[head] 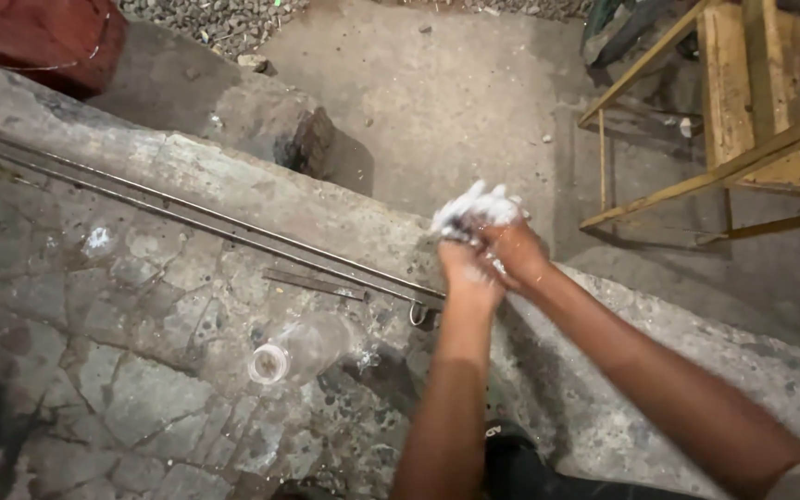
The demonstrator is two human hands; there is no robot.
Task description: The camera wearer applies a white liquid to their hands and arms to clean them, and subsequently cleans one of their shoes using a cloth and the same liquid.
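Rough concrete ledge point(233, 185), cracked and stained, running diagonally above a lower dusty floor point(474, 102); gravel shows at the top edge, and a yellow wooden frame point(743, 139) stands off to the right.

Both hands meet just past the ledge's outer edge. Left hand point(468, 268) and right hand point(514, 248) are pressed together, fingers curled closed around each other — white lather point(476, 207) covers the fingertips and piles up on top. No bar or cloth can be made out inside the foam; whatever else the fingers hold, if anything, I cannot tell.

On the ledge, near the left forearm: a clear plastic bottle point(300, 348) lying on its side, mouth open and pointing toward the camera, no cap visible. Two thin metal rods point(187, 213) lie along the ledge, with a short flat metal strip point(315, 283) just beside them. Red object point(43, 37) at top left, partly cut off.

Step in hand, by my reading — scrubbing, with lather fully worked up. A rinse would call for water; the bottle is the nearest container, though its contents are unclear.
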